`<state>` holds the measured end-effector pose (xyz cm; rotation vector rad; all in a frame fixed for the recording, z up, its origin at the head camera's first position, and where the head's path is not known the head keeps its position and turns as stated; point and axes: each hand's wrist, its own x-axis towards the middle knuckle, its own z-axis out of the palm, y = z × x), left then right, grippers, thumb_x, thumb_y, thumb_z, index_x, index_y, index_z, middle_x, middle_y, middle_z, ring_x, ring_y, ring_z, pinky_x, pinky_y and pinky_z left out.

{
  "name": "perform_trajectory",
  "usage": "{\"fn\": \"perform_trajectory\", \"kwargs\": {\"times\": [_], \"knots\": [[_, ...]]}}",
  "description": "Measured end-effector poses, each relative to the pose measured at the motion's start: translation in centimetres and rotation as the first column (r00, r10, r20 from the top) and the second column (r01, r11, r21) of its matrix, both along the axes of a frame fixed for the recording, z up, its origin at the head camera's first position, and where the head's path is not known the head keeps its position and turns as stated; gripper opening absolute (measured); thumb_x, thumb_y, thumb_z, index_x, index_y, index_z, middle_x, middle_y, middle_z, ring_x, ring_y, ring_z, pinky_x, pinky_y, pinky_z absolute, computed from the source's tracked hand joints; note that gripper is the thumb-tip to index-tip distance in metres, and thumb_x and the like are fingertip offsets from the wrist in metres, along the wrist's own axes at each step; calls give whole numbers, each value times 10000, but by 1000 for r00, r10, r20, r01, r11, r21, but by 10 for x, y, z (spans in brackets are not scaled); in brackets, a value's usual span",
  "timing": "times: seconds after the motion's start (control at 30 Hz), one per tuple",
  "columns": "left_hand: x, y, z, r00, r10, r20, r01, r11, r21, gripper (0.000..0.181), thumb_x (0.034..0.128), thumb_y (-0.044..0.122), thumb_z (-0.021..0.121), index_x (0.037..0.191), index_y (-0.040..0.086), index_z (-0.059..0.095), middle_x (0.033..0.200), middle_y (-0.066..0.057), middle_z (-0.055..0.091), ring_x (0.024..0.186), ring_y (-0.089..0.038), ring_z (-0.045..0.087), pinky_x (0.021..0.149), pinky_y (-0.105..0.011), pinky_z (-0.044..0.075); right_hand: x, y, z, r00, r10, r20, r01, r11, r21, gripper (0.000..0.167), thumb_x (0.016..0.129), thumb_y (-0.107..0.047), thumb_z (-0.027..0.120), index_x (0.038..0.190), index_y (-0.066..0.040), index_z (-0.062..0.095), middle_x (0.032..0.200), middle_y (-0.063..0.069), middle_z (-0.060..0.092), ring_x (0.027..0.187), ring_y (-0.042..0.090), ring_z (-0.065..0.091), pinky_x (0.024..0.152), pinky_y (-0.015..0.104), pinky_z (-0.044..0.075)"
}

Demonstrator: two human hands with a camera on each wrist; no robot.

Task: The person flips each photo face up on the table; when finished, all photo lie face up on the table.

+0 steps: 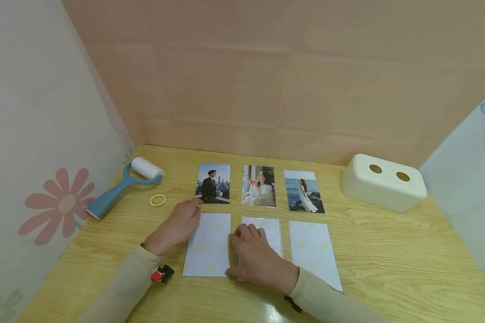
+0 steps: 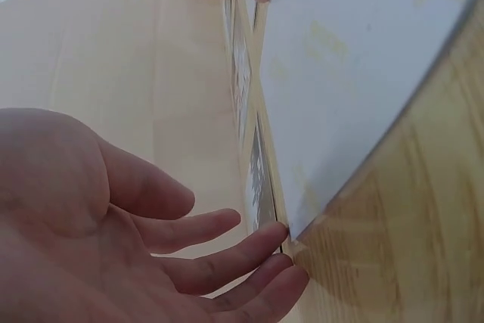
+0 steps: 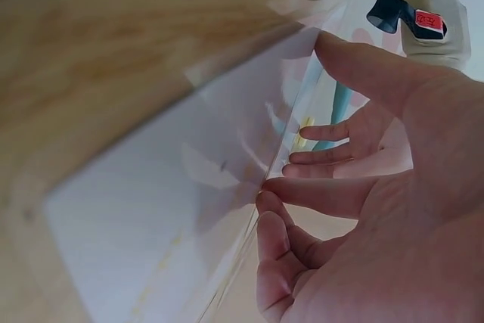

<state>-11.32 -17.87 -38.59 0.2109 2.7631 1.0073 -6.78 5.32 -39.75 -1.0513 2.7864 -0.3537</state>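
Note:
Three white cards lie in a row in the head view: left card (image 1: 208, 246), middle card (image 1: 271, 231), right card (image 1: 312, 249). My left hand (image 1: 179, 223) is at the left card's upper left corner; in the left wrist view its loosely bent fingers (image 2: 276, 240) touch around that corner. My right hand (image 1: 260, 258) covers part of the middle card, with thumb and index finger along the left card's right edge. In the right wrist view, thumb and index of that hand (image 3: 386, 194) touch a white card's (image 3: 159, 202) edge while the other fingers bend inward.
Behind the cards lie three photos: a suited figure (image 1: 214, 184), someone by a window (image 1: 259, 186), and a figure by the sea (image 1: 305, 192). A blue-handled roller (image 1: 119, 186) and a yellow ring (image 1: 157, 200) lie left, a white box (image 1: 384, 184) right.

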Motion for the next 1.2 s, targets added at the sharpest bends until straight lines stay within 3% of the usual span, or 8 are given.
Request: {"fn": "perform_trajectory", "kwargs": {"times": [0.4, 0.63, 0.93, 1.2], "knots": [[-1, -7, 1, 999, -3, -32, 2, 1000, -9, 404, 1017, 23, 312, 1325, -150, 509, 1281, -305, 590, 1246, -451, 522, 1025, -561, 416, 0, -1, -1, 1000, -7, -17, 7, 1000, 22, 650, 773, -509, 846, 1217, -72, 660, 1100, 18, 487, 953, 189, 385, 828, 372, 332], [-4, -9, 4, 1000, 20, 6, -20, 1000, 13, 412, 1031, 45, 302, 1348, -116, 510, 1187, -248, 615, 1045, -346, 558, 893, -486, 447, 0, -1, 0, 1000, -9, 0, 9, 1000, 12, 649, 775, -499, 848, 1223, -70, 659, 1108, 21, 488, 952, 186, 380, 835, 383, 335], [-6, -11, 8, 996, 89, 12, -90, 995, 43, 416, 1037, 98, 348, 1375, -84, 509, 1052, -164, 605, 909, -286, 560, 772, -409, 481, 0, -2, 1, 1000, -1, -2, 1, 1000, 12, 635, 774, -490, 851, 1209, -70, 659, 1104, 22, 485, 949, 187, 377, 844, 393, 341], [-2, -10, 17, 990, 132, 54, -138, 981, 134, 465, 1067, 204, 360, 1460, -29, 443, 1301, -213, 590, 1039, -280, 601, 846, -437, 510, -3, -2, 2, 999, 1, 37, 0, 1000, -26, 633, 826, -474, 813, 1267, -47, 658, 1181, 44, 503, 1008, 203, 412, 861, 398, 344]]}}
